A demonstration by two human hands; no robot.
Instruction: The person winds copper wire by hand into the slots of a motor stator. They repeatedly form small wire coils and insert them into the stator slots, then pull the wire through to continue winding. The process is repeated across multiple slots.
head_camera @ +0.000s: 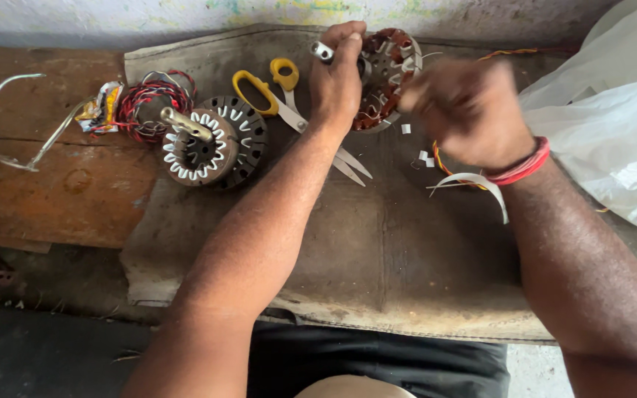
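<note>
My left hand (339, 77) grips a round motor stator (388, 74) with copper windings and white paper strips, holding it tilted up at the far edge of the brown mat (377, 250); a small metal shaft end shows above my fingers. My right hand (470, 110), blurred, hovers just right of the stator with fingers curled; whether it holds anything I cannot tell. A red thread band circles its wrist. A curved white paper strip (481, 184) and small white scraps lie below it.
Yellow-handled scissors (289, 103) lie left of my left hand. A second stator (211, 140) with white slot papers and a metal tool on it sits further left, beside a coil of red wire (149, 99). Clear eyeglasses (9, 125) rest on the wooden board. White plastic sheet (621, 140) at right.
</note>
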